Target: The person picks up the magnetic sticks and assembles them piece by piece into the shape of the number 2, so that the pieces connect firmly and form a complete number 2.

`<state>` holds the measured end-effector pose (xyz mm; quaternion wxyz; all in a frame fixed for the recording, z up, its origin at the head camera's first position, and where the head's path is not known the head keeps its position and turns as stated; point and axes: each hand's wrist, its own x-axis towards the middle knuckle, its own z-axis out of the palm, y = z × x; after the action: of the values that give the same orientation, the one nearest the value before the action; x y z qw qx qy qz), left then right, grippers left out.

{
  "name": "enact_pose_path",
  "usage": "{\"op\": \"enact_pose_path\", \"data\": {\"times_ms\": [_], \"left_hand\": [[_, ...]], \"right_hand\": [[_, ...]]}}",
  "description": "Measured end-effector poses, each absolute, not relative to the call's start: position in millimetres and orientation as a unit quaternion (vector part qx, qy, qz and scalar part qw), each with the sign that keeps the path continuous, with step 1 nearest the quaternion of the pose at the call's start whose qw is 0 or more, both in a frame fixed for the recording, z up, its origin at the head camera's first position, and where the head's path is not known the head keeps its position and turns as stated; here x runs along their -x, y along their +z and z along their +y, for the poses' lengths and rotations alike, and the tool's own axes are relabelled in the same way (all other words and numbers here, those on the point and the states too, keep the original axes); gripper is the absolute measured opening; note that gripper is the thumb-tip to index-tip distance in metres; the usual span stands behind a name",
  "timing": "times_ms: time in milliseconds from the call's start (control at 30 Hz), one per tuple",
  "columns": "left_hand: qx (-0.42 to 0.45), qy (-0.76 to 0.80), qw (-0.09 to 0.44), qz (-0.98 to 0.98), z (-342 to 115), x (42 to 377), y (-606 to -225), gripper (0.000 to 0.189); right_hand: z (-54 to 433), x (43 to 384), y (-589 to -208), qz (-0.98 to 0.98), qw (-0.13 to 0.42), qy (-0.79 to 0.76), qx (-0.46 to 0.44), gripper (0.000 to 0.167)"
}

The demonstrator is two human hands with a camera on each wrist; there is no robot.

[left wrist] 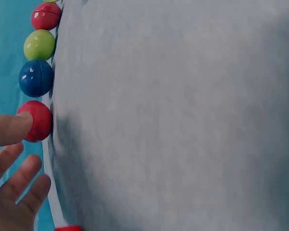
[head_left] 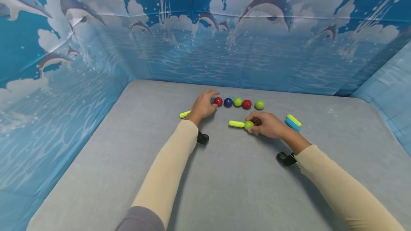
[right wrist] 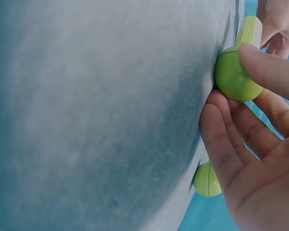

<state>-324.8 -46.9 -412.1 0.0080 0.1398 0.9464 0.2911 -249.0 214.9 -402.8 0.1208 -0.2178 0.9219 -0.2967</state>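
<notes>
Left hand [head_left: 203,105]: thumb against the left-end red ball [head_left: 218,101], with the other fingers fairly straight and 3 of them spread apart in the left wrist view; whether the index finger touches the ball, I cannot tell.
Right hand [head_left: 269,124]: thumb and fingers pinch the held green ball [head_left: 248,126].
Held green ball: nearer the person than the row, its left side meeting a ridged yellow stick [head_left: 236,124]; whether these 2 are joined, I cannot tell.
Row of 5 balls: from left to right, the left-end red ball, a blue ball [head_left: 228,102], a middle green ball [head_left: 237,102], a second red ball [head_left: 247,104] and a right-end green ball [head_left: 259,104], this last a little apart from its neighbour.
By the left wrist: 1 short yellow piece [head_left: 184,114], partly hidden by the arm.
By the right wrist: 2 sticks side by side, a yellow-green stick [head_left: 294,119] and a blue stick [head_left: 292,124].
Left wrist view, bottom edge: a red piece [left wrist: 68,228], mostly cut off.
Surface: grey table [head_left: 135,174].
Backdrop: blue curtain [head_left: 192,60] printed with dolphins and clouds.
Arms: 2 beige sleeves [head_left: 170,174].
</notes>
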Motion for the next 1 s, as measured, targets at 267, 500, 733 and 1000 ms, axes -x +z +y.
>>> {"op": "enact_pose_path", "data": {"times_ms": [267, 500, 733, 1000], "left_hand": [[-0.132, 0.305, 0.021, 0.943, -41.3, 324.3, -416.5, 0.037], [-0.124, 0.305, 0.025, 0.944, -43.6, 325.7, -415.8, 0.043], [-0.116, 0.295, 0.027, 0.948, -47.0, 323.5, -413.3, 0.045], [-0.116, 0.316, 0.027, 0.941, -44.8, 324.6, -411.2, 0.038]], "right_hand": [[212.4, 249.7, -404.3, 0.922, 0.127, -0.296, 0.214, 0.028], [212.6, 250.8, -404.9, 0.923, 0.129, -0.294, 0.213, 0.029], [212.5, 251.0, -404.5, 0.921, 0.129, -0.295, 0.219, 0.028], [216.2, 248.9, -403.1, 0.922, 0.123, -0.296, 0.215, 0.027]]}}
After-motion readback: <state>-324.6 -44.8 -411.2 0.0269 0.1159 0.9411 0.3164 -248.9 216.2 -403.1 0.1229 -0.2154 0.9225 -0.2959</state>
